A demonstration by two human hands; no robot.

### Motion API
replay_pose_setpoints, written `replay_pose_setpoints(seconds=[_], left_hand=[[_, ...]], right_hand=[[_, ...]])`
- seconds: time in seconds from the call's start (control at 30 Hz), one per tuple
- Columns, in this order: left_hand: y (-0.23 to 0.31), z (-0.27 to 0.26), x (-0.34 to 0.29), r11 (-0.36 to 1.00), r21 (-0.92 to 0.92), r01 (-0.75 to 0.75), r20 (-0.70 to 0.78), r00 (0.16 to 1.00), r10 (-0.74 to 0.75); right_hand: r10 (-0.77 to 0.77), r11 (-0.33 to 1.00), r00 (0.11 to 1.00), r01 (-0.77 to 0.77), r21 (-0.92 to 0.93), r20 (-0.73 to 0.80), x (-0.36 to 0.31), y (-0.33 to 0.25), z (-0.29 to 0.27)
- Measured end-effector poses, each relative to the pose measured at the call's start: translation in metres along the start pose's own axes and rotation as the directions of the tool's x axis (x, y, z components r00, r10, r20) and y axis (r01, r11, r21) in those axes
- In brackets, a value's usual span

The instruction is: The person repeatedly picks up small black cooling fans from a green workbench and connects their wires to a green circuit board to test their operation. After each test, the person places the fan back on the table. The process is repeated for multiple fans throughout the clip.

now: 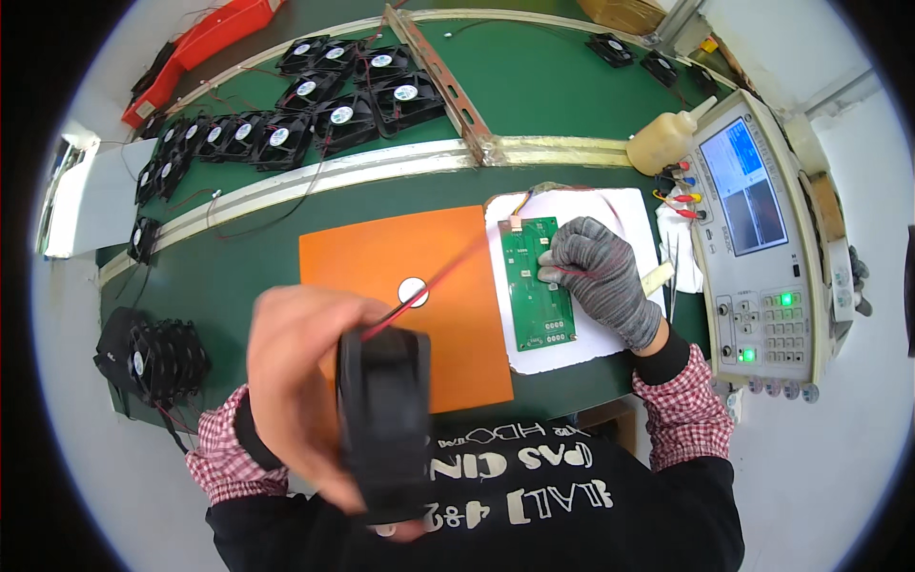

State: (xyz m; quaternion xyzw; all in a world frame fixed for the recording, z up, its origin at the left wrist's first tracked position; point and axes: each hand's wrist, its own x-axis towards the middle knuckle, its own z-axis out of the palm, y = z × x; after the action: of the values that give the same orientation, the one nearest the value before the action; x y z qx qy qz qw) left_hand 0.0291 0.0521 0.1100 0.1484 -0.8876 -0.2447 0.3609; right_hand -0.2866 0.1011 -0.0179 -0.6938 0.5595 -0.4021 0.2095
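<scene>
A: Where's our square black plastic fan [384, 419]?
B: In our half-curled bare left hand [303, 381]. Our grey knit-gloved right hand [599, 272] pinches over the green rectangular circuit board [534, 310], hold unclear. Yank the fan, its thin red-and-black wires [410, 303] could tear.

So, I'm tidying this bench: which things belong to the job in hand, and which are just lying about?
In use, it seems:
- fan, in the left hand
- board, at the right hand
- sheet, under the board
- possibly the meter, screen lit

Apparently lying about:
- back fans
- bottle
- red bin
</scene>
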Motion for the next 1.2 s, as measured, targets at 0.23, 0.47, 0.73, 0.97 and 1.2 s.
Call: replay_pose_setpoints(seconds=[0.23,0.47,0.73,0.97,1.2], left_hand=[[-0.076,0.069,0.096,0.899,0.31,-0.309,-0.114,0.927,0.358],[-0.217,0.06,0.1,0.475,0.874,-0.099,0.173,0.978,-0.113],[-0.013,0.08,0.034,0.695,0.41,-0.591,0.227,0.804,0.55],[-0.058,-0.028,0.043,0.782,0.612,-0.117,-0.254,0.908,0.335],[-0.09,0.015,0.013,0.729,-0.193,0.657,-0.161,0.712,-0.684]], right_hand=[[-0.019,0.997,0.995,0.012,-0.075,-0.095,-0.006,-0.006,0.0],[0.313,0.826,0.941,-0.204,0.525,-0.127,-0.001,-0.011,-0.004],[-0.126,0.854,0.933,-0.071,0.516,0.337,-0.009,-0.05,0.003],[-0.414,0.691,0.598,-0.284,0.665,0.686,-0.02,-0.058,-0.007],[0.215,0.876,0.954,-0.283,0.39,0.208,0.003,-0.022,-0.025]])
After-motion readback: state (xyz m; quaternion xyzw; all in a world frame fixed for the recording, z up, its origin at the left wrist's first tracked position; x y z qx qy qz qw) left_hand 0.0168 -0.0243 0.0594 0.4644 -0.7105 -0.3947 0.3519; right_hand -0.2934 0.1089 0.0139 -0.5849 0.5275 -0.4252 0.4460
